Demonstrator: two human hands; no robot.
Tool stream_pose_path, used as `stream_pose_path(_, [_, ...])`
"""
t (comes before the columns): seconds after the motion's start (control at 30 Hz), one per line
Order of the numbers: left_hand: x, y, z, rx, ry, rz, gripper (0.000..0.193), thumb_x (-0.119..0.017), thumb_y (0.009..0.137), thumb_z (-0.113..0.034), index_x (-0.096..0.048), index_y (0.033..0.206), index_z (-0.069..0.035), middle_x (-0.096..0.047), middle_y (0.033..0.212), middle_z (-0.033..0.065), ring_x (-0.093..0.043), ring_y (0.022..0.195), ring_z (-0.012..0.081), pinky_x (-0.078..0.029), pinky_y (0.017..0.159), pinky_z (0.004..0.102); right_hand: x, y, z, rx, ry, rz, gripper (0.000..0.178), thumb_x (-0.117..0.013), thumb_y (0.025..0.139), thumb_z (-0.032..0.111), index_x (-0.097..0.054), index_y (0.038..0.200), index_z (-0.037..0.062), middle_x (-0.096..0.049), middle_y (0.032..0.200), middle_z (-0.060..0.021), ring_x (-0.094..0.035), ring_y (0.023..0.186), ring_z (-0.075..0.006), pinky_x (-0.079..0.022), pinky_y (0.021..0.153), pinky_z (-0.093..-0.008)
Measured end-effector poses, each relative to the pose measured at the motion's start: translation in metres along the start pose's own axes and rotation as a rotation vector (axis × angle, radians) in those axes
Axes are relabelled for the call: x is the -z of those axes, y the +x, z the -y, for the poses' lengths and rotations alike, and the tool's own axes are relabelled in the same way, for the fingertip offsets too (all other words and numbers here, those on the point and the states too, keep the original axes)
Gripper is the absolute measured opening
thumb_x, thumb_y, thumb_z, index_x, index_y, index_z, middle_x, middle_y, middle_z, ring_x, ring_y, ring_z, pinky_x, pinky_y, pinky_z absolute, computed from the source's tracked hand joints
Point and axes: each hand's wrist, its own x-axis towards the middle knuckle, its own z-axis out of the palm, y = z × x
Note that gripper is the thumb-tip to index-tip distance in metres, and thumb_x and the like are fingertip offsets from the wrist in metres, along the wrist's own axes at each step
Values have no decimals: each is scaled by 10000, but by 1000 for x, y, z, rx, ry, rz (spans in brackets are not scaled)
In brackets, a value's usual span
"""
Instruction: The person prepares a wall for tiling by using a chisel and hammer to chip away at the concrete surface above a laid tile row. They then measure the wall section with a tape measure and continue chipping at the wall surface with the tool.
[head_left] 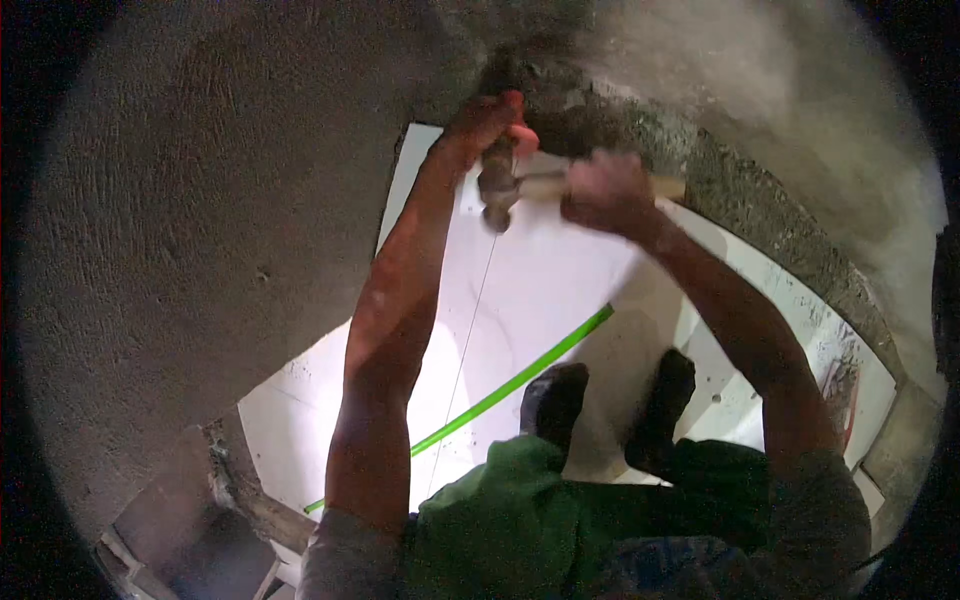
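Observation:
My right hand [610, 190] is closed round the wooden handle of a hammer [497, 188], slightly blurred. The hammer's metal head, with a rounded end, hangs just below my left hand [478, 128]. That hand is wrapped round an orange-red grip with a wide guard, which looks like a chisel [523, 138]; its working end is hidden against the rough base of the wall [560, 110]. Both hands are at the far edge of the white floor tiles [520, 275].
A bright green strip [515, 380] lies diagonally across the tiles, left of my dark-covered feet [555, 395]. Rough grey wall [220, 200] rises on the left, with another wall [840, 110] on the right. Rubble bits [845, 375] and a dark opening [205, 540] lie lower at the sides.

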Motion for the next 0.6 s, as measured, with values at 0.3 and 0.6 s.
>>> stream_pose_path(0.3, [0,11,1,-108,-44,2,266,-623,962,-408,-703,971,-155,-630,840,1,-555,713,174,-492,709,402,22,4,-21,-105,-35,262,309,-713,699,319,-701,960,154,-651,821,-80,-677,906,-316,-514,793,-516])
stream_pose_path(0.6, [16,15,24,-126,-224,117,428,-605,1014,-420,-665,1222,-50,-697,1125,94,-682,963,211,-567,797,357,51,-27,54,97,61,395,294,-723,697,327,-680,913,133,-683,747,-95,-701,731,-309,-537,674,-509])
